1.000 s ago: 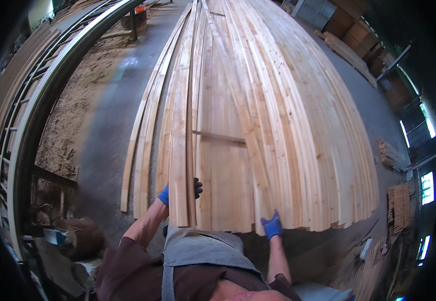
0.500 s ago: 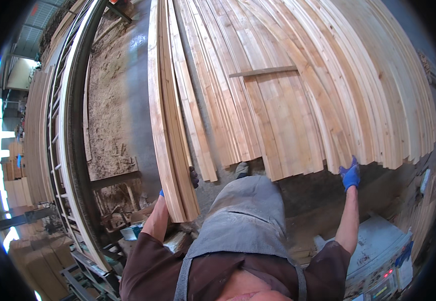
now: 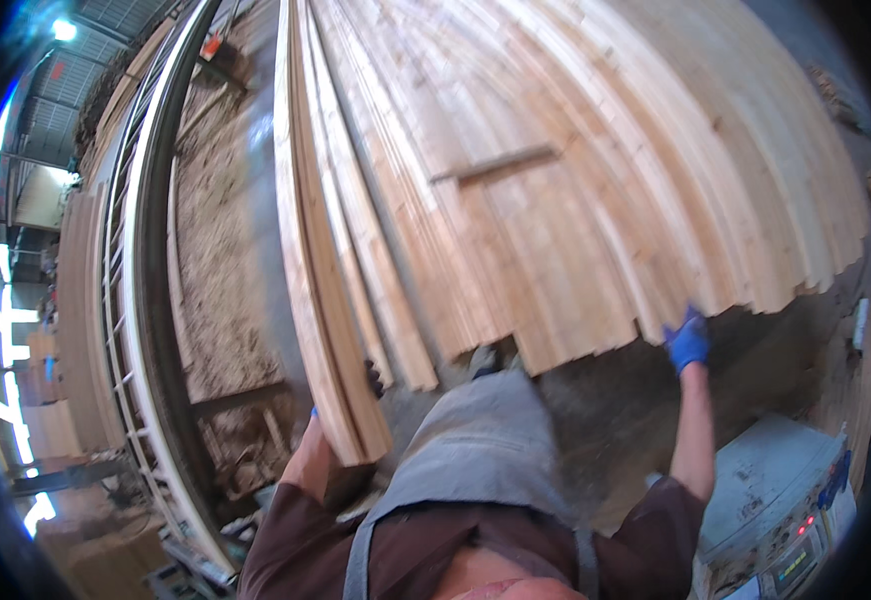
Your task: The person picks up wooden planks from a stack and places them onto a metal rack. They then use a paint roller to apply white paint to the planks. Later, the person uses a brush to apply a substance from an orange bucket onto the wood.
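Note:
My left hand is closed around a narrow stack of long wooden boards near its close end. Dark gloved fingertips show at the stack's right side, and the boards cover most of the hand. My right hand, in a blue glove, is by the near ends of a wide layer of pale boards. Its fingers look apart and I see nothing held in them; whether they touch the wood is blurred. A short dark wooden strip lies across the layer.
Two loose boards lie between the held stack and the layer. A long metal rail frame runs along the left, beside sawdust-covered ground. A grey machine cabinet with red lights stands at the lower right.
My view has shifted and blurred a little. The stack in my left hand sits slightly lower and further left in the picture. My right hand stays by the board ends.

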### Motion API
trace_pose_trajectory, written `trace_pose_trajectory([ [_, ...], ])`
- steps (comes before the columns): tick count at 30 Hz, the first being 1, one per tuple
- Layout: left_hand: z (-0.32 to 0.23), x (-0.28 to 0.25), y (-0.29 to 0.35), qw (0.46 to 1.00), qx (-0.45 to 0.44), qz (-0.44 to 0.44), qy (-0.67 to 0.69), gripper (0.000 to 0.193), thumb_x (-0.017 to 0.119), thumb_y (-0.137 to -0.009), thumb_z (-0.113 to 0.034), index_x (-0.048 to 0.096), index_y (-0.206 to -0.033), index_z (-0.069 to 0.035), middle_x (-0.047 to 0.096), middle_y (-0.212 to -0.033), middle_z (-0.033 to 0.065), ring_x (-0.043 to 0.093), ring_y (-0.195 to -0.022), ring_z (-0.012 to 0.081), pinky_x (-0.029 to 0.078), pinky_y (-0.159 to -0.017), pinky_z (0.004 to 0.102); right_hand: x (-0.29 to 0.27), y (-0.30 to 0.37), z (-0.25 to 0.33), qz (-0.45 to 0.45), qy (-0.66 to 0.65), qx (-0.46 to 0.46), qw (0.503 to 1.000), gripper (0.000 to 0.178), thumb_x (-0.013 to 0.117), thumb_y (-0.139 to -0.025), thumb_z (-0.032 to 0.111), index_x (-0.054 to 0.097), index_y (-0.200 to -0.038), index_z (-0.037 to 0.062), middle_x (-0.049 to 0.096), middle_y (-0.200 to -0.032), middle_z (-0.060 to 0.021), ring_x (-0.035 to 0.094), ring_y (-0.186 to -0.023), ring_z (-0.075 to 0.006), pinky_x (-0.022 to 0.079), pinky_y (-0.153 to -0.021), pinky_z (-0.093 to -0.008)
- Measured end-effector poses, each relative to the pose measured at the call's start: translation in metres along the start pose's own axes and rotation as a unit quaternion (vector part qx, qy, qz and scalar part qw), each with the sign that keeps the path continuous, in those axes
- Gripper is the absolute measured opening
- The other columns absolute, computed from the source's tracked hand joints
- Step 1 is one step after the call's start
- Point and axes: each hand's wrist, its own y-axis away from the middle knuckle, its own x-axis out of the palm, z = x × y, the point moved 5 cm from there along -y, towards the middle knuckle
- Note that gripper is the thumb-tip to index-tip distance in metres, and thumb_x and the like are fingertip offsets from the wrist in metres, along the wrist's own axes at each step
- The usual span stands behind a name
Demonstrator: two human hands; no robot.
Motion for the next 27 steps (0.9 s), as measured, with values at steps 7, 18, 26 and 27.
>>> trace_pose_trajectory([
  [7,0.021,0.037,-0.016,0.994,0.032,-0.033,-0.101,0.042,0.046,-0.097,-0.04,0.061,-0.111,-0.003,0.064,-0.093,0.0127,0.063,-0.084,0.0278,0.054,-0.08,0.0446,-0.006,0.011,0.013,0.016,0.046,0.021,0.999,0.079,0.067,-0.081,0.038,0.038,-0.141,-0.0037,0.045,-0.138,-0.0295,0.046,-0.127,-0.0411,0.039,-0.107,-0.0438],
  [18,0.051,0.009,0.001,0.999,0.009,0.004,-0.046,0.04,0.046,-0.098,-0.036,0.06,-0.112,-0.001,0.066,-0.099,0.0157,0.064,-0.089,0.0288,0.054,-0.084,0.0427,-0.054,0.01,0.057,0.023,0.058,0.032,0.998,0.085,0.067,-0.08,0.047,0.038,-0.141,-0.0044,0.048,-0.138,-0.0266,0.049,-0.126,-0.0388,0.041,-0.105,-0.042],
  [26,0.031,-0.071,0.064,1.0,-0.001,-0.003,0.006,0.046,0.05,-0.096,-0.041,0.062,-0.11,0.002,0.065,-0.104,0.0209,0.063,-0.094,0.0353,0.054,-0.084,0.0458,-0.039,0.018,0.083,-0.002,0.084,0.066,0.994,0.074,0.071,-0.079,0.045,0.051,-0.131,-0.0033,0.054,-0.132,-0.024,0.054,-0.122,-0.0347,0.043,-0.103,-0.0408],
  [27,0.024,-0.083,0.073,1.0,0.006,-0.026,0.004,0.046,0.05,-0.096,-0.04,0.062,-0.111,0.002,0.065,-0.105,0.0215,0.064,-0.094,0.0358,0.054,-0.084,0.0456,-0.03,0.024,0.081,-0.023,0.101,0.061,0.993,0.072,0.071,-0.079,0.045,0.053,-0.129,-0.0032,0.054,-0.133,-0.0228,0.054,-0.122,-0.0341,0.043,-0.103,-0.0407],
])
